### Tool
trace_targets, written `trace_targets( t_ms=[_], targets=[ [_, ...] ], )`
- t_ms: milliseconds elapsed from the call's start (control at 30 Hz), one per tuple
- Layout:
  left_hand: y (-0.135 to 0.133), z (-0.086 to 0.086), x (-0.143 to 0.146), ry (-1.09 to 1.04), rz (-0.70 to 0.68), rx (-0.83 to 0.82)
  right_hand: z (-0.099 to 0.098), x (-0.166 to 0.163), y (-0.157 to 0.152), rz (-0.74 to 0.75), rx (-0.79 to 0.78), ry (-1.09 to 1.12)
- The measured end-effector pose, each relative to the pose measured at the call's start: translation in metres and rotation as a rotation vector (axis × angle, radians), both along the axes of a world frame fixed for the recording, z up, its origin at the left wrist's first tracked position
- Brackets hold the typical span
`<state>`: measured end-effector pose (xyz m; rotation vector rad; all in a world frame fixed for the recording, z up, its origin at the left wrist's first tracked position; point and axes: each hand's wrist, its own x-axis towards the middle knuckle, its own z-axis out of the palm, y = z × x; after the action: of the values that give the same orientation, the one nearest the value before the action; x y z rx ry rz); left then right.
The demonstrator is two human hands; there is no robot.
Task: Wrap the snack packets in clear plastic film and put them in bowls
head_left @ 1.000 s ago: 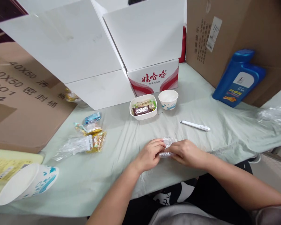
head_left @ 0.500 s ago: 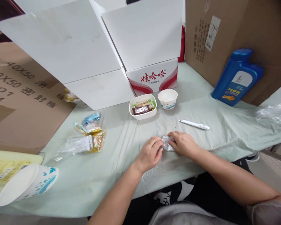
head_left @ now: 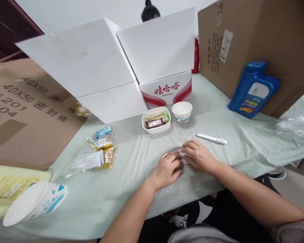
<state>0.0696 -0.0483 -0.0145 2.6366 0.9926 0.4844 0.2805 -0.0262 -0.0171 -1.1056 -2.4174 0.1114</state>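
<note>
A crumpled clear plastic wrapper (head_left: 184, 158) lies on the cloth-covered table, mostly hidden under my fingers. My left hand (head_left: 168, 169) covers its left side, fingers bent together over it and thumb a little apart. From the right, my right hand (head_left: 199, 156) grips the wrapper with curled fingers. Just beyond my right hand lies a white utility knife (head_left: 210, 138). Farther back, a white tub (head_left: 156, 129) holds small wrapped snacks, one in a dark brown packet (head_left: 154, 123). Beside it stands a white paper bowl (head_left: 182, 116) with a blue print.
Packets in clear, gold and blue plastic (head_left: 107, 157) lie to the left. A paper bucket (head_left: 49, 199) lies tipped near a yellow container (head_left: 12, 184). White boxes (head_left: 157, 50), a brown carton (head_left: 225, 44) and a blue bottle (head_left: 253, 91) stand behind. A person's hair shows above the boxes.
My left hand has shifted right and over the wrapper, closer to my right hand, so less of the plastic shows. The view has tilted up slightly, bringing a person's hair into sight.
</note>
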Motion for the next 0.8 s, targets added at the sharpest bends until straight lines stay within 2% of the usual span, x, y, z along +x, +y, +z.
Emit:
trace_targets(
  t_ms=[67, 200, 300, 433, 500, 600, 667, 700, 800],
  targets=[
    [0.002, 0.002, -0.002, -0.019, 0.002, -0.025, -0.003, -0.003, -0.004, 0.114, -0.011, -0.013],
    [0.008, 0.012, -0.015, -0.064, -0.028, -0.142, -0.005, -0.008, -0.010, 0.130, -0.053, -0.055],
    [0.014, 0.020, -0.036, -0.051, 0.080, -0.195, -0.001, -0.012, -0.014, 0.137, -0.083, -0.060],
    [0.024, 0.027, -0.076, -0.013, 0.388, -0.186, 0.017, -0.009, 0.006, 0.185, 0.032, 0.079],
    [0.029, 0.029, -0.094, 0.005, 0.553, -0.101, 0.034, -0.005, 0.036, 0.094, 0.117, 0.158],
    [0.035, 0.034, -0.115, 0.005, 0.750, 0.060, 0.059, -0.003, 0.098, -0.103, 0.201, 0.211],
    [0.035, 0.041, -0.124, -0.020, 0.897, 0.186, 0.068, -0.006, 0.137, -0.335, 0.183, 0.004],
    [0.034, 0.044, -0.128, -0.031, 1.000, 0.260, 0.069, -0.009, 0.153, -0.360, 0.105, -0.151],
    [0.030, 0.052, -0.142, -0.036, 1.398, 0.428, 0.065, -0.016, 0.181, -0.340, -0.077, -0.375]
  ],
)
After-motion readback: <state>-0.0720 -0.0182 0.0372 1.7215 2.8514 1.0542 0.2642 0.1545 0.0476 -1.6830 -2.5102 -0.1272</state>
